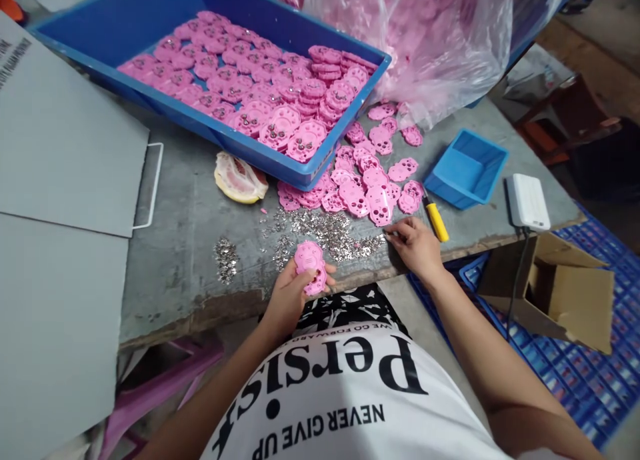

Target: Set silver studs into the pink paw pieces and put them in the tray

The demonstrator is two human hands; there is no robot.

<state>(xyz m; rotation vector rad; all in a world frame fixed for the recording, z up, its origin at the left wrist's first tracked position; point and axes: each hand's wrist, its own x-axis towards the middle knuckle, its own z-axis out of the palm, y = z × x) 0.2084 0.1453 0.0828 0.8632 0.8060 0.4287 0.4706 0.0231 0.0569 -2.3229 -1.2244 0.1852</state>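
Pink perforated plastic plate (311, 265) held at the table (190, 200) edge

It is gripped by left hand (293, 293) fingers; judged light, stiff, best pinched at the rim. Right hand (415, 243) fingers rest narrowed on small metal pieces (330, 233).

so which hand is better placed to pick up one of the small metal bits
Probably the right hand: its fingers rest at the edge of the scattered metal bits and it looks empty. The left hand already holds a pink plastic piece.
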